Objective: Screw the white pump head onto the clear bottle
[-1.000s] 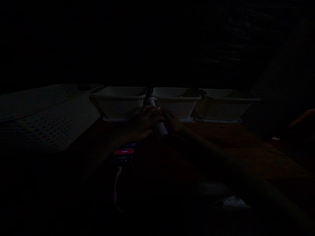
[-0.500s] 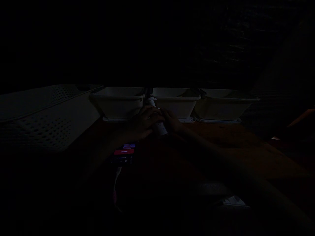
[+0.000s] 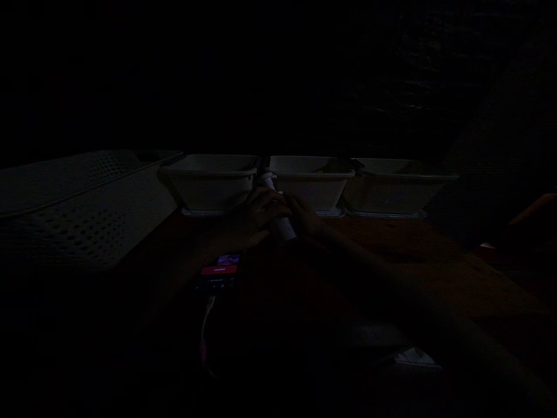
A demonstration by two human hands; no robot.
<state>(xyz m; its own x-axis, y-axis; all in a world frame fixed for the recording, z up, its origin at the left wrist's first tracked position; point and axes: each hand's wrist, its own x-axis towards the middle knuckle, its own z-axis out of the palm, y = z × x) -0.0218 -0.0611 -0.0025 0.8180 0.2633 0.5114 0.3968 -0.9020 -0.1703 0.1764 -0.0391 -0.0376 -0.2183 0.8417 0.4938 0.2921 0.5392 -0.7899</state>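
Observation:
The view is very dark. In front of me a white cylinder (image 3: 285, 230), like a slim bottle or tube, leans with its narrower upper end away from me. My left hand (image 3: 256, 215) is closed around its left side, fingers across the top. My right hand (image 3: 306, 216) closes on its right side, fingertips close to those of the left. The cylinder's middle is hidden by my fingers, and its exact kind cannot be made out. A lit phone (image 3: 220, 271) lies just below my left hand, with a white cable (image 3: 204, 319) running from it towards me.
Three pale tubs, left (image 3: 213, 188), middle (image 3: 311, 188) and right (image 3: 391, 191), line the back of the brown table (image 3: 435, 273). A pale perforated basket (image 3: 143, 203) stands at left. A whitish flat item (image 3: 415, 357) lies near my right forearm. Part of a person (image 3: 537, 208) shows at the right edge.
The picture is slightly darker now. Both hands and the white cylinder stay in nearly the same place.

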